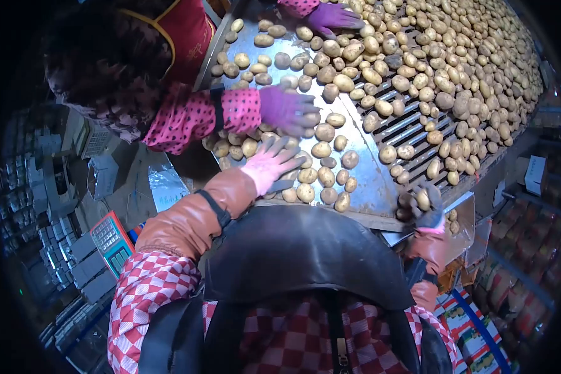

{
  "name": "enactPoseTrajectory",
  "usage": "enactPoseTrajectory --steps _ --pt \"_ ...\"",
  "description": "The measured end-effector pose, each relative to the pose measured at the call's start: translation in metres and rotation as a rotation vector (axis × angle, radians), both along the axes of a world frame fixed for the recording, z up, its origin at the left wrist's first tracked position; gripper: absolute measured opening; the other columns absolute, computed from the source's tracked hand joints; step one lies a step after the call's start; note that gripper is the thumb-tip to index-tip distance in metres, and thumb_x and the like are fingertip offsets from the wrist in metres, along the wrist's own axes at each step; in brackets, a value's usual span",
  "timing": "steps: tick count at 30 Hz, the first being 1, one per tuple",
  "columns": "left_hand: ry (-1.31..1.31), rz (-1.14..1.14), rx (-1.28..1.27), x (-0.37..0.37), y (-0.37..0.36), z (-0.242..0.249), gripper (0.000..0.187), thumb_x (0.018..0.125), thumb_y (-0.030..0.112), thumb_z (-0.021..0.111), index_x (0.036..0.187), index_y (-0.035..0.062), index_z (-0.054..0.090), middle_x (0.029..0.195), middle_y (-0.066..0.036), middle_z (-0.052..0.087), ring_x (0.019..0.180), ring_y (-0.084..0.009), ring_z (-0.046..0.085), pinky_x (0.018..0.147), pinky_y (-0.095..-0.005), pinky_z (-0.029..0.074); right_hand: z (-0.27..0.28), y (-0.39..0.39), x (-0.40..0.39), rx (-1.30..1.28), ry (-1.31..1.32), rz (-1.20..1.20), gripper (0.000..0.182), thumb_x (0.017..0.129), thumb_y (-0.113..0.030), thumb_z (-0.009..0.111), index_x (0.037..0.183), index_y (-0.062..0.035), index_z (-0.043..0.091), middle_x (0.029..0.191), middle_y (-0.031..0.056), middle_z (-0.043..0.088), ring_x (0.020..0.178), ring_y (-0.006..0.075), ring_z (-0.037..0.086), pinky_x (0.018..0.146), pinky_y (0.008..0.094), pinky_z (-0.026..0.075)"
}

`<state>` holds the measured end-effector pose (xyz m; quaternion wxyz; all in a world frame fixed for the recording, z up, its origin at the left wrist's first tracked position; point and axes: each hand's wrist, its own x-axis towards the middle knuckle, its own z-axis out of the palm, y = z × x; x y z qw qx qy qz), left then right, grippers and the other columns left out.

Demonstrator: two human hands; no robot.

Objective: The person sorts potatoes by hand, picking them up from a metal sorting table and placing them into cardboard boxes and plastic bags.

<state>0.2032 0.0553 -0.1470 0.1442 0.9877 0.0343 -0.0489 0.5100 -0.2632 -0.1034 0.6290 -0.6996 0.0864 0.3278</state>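
My left hand (273, 164), in a pink glove with grey fingers, lies spread over the metal sheet (371, 181) near its front edge. Its fingers are stretched out among loose potatoes (306, 192), and I see none gripped in it. Past the right corner of the sheet, my right hand (431, 218) wears a similar glove with dark, soiled fingers. Those fingers curl around a potato (422, 199), which shows between them. Just below that hand is an open box (461, 232) with a few potatoes inside.
Potatoes (480, 75) heap over a slatted rack (411, 124) behind the sheet. At left, a co-worker's purple-gloved hand (288, 111) reaches over potatoes; another purple glove (333, 20) is at the top. A scale with a keypad (111, 240) stands left, near cardboard boxes (103, 174).
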Motion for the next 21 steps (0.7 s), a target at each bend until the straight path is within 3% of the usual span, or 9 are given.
enactPoseTrajectory --steps 2,5,7,9,10,12,15,18,21 --pt "0.017 0.079 -0.017 -0.024 -0.001 -0.004 0.052 0.086 0.036 0.06 0.133 0.0169 0.051 0.139 -0.008 0.046 0.134 -0.0309 0.035 0.11 -0.0581 0.024 0.008 -0.063 0.037 -0.055 0.114 0.261 0.028 0.093 -0.017 0.058 0.117 -0.0039 0.06 0.101 0.0076 0.065 0.081 0.0143 0.063 0.063 0.0227 0.05" --pt "-0.016 0.297 -0.085 -0.043 -0.006 -0.006 0.044 0.085 0.025 0.062 0.127 0.015 0.056 0.134 -0.008 0.05 0.128 -0.0313 0.043 0.107 -0.0482 0.033 -0.032 -0.148 0.075 -0.502 -0.138 0.295 0.035 0.092 -0.02 0.062 0.121 0.0005 0.058 0.1 0.0079 0.066 0.084 0.0154 0.063 0.069 0.0267 0.052" --pt "-0.118 0.424 0.011 -0.046 -0.012 -0.012 0.038 0.083 0.022 0.064 0.121 0.0141 0.06 0.126 -0.009 0.054 0.121 -0.0325 0.047 0.101 -0.0485 0.037 -0.032 -0.149 0.072 -0.648 -0.711 0.313 0.036 0.091 -0.024 0.065 0.12 -0.0023 0.059 0.1 0.0073 0.064 0.085 0.0143 0.062 0.069 0.0251 0.051" --pt "-0.149 0.534 -0.006 -0.041 -0.021 -0.016 0.036 0.082 0.022 0.065 0.117 0.0138 0.061 0.124 -0.01 0.056 0.12 -0.0333 0.047 0.1 -0.049 0.037 -0.062 -0.126 0.068 -0.424 -0.597 0.224 0.033 0.092 -0.012 0.062 0.124 -0.0016 0.058 0.106 0.0073 0.063 0.085 0.015 0.061 0.074 0.026 0.05" --pt "-0.179 0.643 -0.021 -0.034 -0.025 -0.016 0.034 0.081 0.022 0.067 0.114 0.0135 0.063 0.121 -0.011 0.057 0.12 -0.034 0.047 0.1 -0.0495 0.037 0.011 -0.039 0.017 -0.509 -0.315 0.246 0.032 0.092 -0.003 0.06 0.124 -0.0019 0.058 0.111 0.0074 0.062 0.087 0.0139 0.06 0.075 0.026 0.05" --pt "-0.252 0.398 -0.048 -0.023 -0.033 -0.015 0.038 0.079 0.027 0.069 0.114 0.0152 0.063 0.123 -0.012 0.056 0.121 -0.0365 0.046 0.102 -0.0525 0.035 -0.021 -0.01 0.003 -0.324 -0.37 0.535 0.035 0.09 -0.009 0.067 0.123 -0.0005 0.059 0.091 0.0035 0.065 0.072 0.0113 0.058 0.062 0.0244 0.048" --pt "-0.097 0.126 -0.061 -0.023 -0.03 -0.002 0.047 0.077 0.031 0.071 0.122 0.0208 0.059 0.131 -0.012 0.05 0.125 -0.0346 0.043 0.107 -0.0565 0.029 -0.032 0.048 -0.035 -0.278 -0.205 0.661 0.031 0.09 -0.013 0.068 0.118 -0.0008 0.062 0.087 0.0064 0.067 0.074 0.0121 0.061 0.067 0.0259 0.05" --pt "-0.119 0.468 -0.031 -0.052 -0.011 -0.021 0.044 0.078 0.03 0.07 0.119 0.0168 0.061 0.131 -0.015 0.05 0.122 -0.0374 0.046 0.105 -0.0506 0.035 -0.029 0.058 -0.043 -0.457 -0.531 0.984 0.026 0.087 -0.019 0.069 0.108 -0.0044 0.067 0.091 0.0097 0.07 0.084 0.0167 0.066 0.078 0.029 0.051" --pt "-0.148 0.734 -0.014 -0.067 -0.028 -0.03 0.046 0.078 0.032 0.07 0.12 0.0154 0.06 0.134 -0.015 0.047 0.122 -0.04 0.045 0.103 -0.0498 0.038 -0.029 0.087 -0.06 -0.238 -0.655 0.951 0.023 0.084 -0.015 0.068 0.105 -0.0054 0.068 0.097 0.0133 0.069 0.091 0.0248 0.067 0.082 0.0309 0.051"
